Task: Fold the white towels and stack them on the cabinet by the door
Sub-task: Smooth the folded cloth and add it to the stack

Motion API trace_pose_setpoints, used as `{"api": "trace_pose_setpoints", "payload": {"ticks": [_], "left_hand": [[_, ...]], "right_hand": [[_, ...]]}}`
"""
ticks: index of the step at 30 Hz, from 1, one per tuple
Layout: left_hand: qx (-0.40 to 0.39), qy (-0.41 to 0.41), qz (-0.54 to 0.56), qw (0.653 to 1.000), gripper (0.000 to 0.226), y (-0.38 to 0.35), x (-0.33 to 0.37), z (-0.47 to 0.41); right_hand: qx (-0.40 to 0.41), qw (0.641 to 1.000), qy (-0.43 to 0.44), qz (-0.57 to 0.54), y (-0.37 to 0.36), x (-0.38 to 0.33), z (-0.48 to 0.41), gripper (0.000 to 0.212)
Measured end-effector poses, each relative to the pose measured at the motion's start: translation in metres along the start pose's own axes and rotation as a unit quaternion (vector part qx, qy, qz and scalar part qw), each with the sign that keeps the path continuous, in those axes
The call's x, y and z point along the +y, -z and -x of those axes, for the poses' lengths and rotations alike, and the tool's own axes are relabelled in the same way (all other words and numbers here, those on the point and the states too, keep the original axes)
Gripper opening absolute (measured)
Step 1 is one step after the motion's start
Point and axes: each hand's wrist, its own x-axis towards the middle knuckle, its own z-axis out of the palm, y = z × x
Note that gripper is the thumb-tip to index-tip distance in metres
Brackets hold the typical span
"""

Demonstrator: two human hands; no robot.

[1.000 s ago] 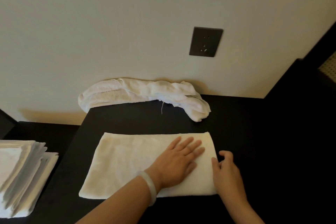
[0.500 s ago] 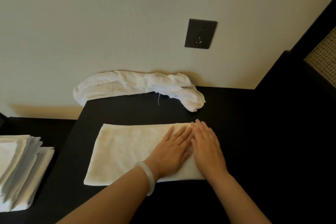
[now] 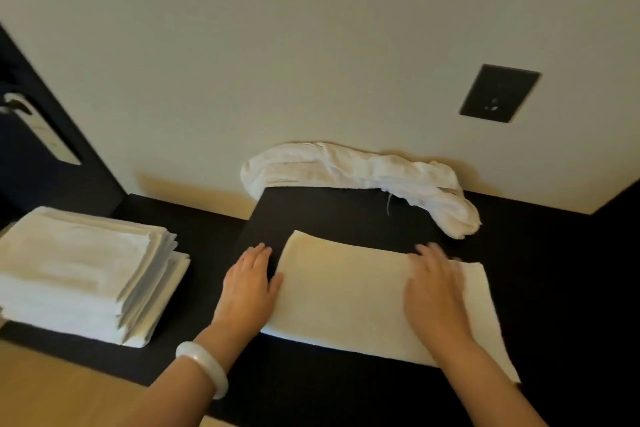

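1. Background: a cream wall (image 3: 311, 45) bears a dark socket plate (image 3: 498, 93) at upper right. A dark door (image 3: 20, 166) with a pale handle plate (image 3: 41, 128) stands at far left.
2. Work surface: a black tabletop (image 3: 346, 218) meets the wall. A lower black cabinet top (image 3: 201, 222) adjoins it on the left, next to the door.
3. Folded towel (image 3: 346, 291): a white rectangle lying flat on the tabletop, its long side running left to right, near the front edge.
4. Left hand (image 3: 247, 282): palm down on the bare tabletop just beside the towel's left edge. The fingers are straight and together, pointing toward the wall, and the thumb touches that edge. It grips nothing. A white bracelet (image 3: 204, 367) circles the wrist.
5. Right hand (image 3: 436, 288): palm down on the right part of the folded towel, fingers extended and close together, pressing flat rather than pinching. Its outline is motion-blurred.
6. Crumpled towel (image 3: 363, 173): an unfolded white towel bunched in a long roll along the wall at the tabletop's rear edge, well apart from both hands. A loose thread hangs from it.
7. Towel stack (image 3: 76, 270): several folded white towels piled on the cabinet top at left, edges slightly fanned on the right side, well apart from the left hand.
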Motion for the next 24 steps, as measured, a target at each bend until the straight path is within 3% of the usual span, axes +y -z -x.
{"api": "trace_pose_setpoints", "payload": {"ticks": [2,4,7,12,24], "left_hand": [[0.021,0.012,0.038,0.999,0.037,0.003,-0.003,0.007],[0.017,0.014,0.051,0.998,0.017,0.007,-0.005,0.016],[-0.024,0.023,0.057,0.998,0.016,0.014,-0.009,0.025],[-0.111,0.056,0.142,0.982,0.014,0.015,-0.016,0.035],[-0.115,0.029,0.255,0.96,0.016,0.019,-0.014,0.04]], "right_hand": [[-0.009,0.987,0.117,-0.108,-0.004,-0.049,-0.005,0.047],[-0.046,0.97,0.198,-0.138,-0.016,-0.095,-0.012,0.046],[-0.054,0.958,0.249,-0.13,-0.039,-0.138,-0.024,0.048],[-0.067,0.963,0.261,-0.015,-0.066,-0.147,-0.025,0.08],[-0.08,0.966,0.244,-0.029,-0.072,-0.145,-0.03,0.074]]}}
